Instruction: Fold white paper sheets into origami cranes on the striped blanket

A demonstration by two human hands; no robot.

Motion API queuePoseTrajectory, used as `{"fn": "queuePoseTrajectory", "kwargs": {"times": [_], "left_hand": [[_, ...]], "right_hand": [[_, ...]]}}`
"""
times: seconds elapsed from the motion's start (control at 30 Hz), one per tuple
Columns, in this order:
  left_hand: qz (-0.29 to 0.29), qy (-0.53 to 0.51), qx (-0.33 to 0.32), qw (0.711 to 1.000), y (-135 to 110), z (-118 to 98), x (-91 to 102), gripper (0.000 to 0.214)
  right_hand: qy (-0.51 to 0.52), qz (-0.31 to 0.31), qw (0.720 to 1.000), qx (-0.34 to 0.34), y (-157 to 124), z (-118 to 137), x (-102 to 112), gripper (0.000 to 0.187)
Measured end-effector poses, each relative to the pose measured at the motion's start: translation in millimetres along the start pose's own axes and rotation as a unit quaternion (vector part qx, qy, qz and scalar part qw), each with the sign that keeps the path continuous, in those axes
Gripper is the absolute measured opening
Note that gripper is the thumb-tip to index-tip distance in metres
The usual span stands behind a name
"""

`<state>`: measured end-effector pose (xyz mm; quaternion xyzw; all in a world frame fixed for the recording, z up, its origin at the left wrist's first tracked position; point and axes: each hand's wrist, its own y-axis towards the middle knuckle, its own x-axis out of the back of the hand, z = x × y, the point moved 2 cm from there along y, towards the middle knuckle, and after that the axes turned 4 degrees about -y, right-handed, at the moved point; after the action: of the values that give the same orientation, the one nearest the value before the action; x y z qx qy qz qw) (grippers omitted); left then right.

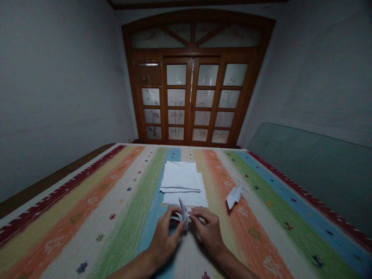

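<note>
Both of my hands meet near the front middle of a striped cloth. My left hand (166,237) and my right hand (208,231) each pinch a small, partly folded piece of white paper (183,214) that stands up between the fingertips. Just beyond them lies a stack of white paper sheets (183,183). A finished folded paper figure (234,196) rests on the cloth to the right of the stack.
The striped, multicoloured cloth (116,217) covers the whole table surface. A wooden double door with frosted glass panes (192,100) stands at the far end. A greenish glass panel (314,166) leans along the right wall. Plain walls close both sides.
</note>
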<state>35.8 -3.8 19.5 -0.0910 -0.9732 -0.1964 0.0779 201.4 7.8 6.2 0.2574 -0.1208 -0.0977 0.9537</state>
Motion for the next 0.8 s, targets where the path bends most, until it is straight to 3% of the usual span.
{"fn": "queuePoseTrajectory", "kwargs": {"times": [0.13, 0.23, 0.8], "left_hand": [[0.001, -0.036, 0.023, 0.999, 3.1, 1.0, 0.6, 0.018], [0.001, -0.064, 0.046, 0.997, 3.7, 4.7, -0.6, 0.021], [-0.046, -0.109, 0.105, 0.987, 8.2, 16.2, 3.6, 0.037]], "right_hand": [[0.028, -0.001, 0.995, -0.094, 1.3, -7.7, -1.1, 0.008], [0.035, 0.020, 0.991, -0.127, 2.2, -8.3, -1.4, 0.008], [-0.022, 0.120, 0.992, 0.032, -0.1, 6.8, -2.1, 0.016]]}}
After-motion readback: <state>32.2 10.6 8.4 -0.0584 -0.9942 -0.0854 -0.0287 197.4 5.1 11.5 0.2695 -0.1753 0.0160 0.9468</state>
